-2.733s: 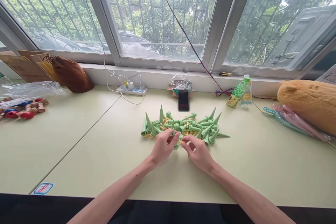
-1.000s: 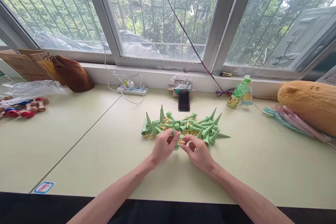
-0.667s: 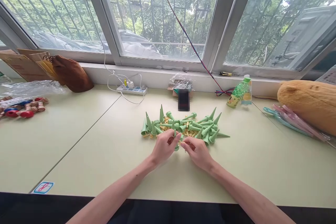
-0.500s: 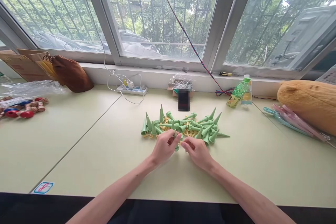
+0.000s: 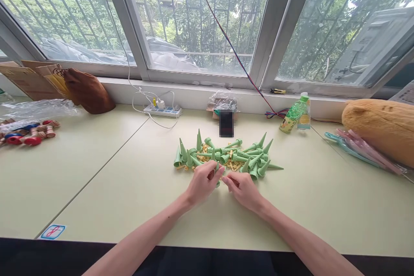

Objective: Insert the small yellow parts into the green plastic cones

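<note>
A heap of green cone-shaped spikes [image 5: 246, 155] lies on the pale green table [image 5: 129, 181], mixed with small yellow parts [image 5: 233, 164]. My left hand [image 5: 202, 183] sits at the heap's near edge, fingers closed round one green cone [image 5: 217, 168] that stands between thumb and fingers. My right hand [image 5: 244, 189] is beside it, fingertips pinched together against that cone's lower end. What the right fingers pinch is too small to name. The two hands touch at the fingertips.
A dark phone [image 5: 226, 123] stands behind the heap, in front of a plastic-wrapped box. A power strip [image 5: 162, 111], a green bottle [image 5: 293, 115], a brown pouch [image 5: 88, 90], a plush toy [image 5: 381, 127] and red-blue wooden toys [image 5: 27, 133] lie along the table's back and sides.
Both hands stay at the heap's near edge. The right fingertips have closed in against the cone held in the left hand; the heap has not moved.
</note>
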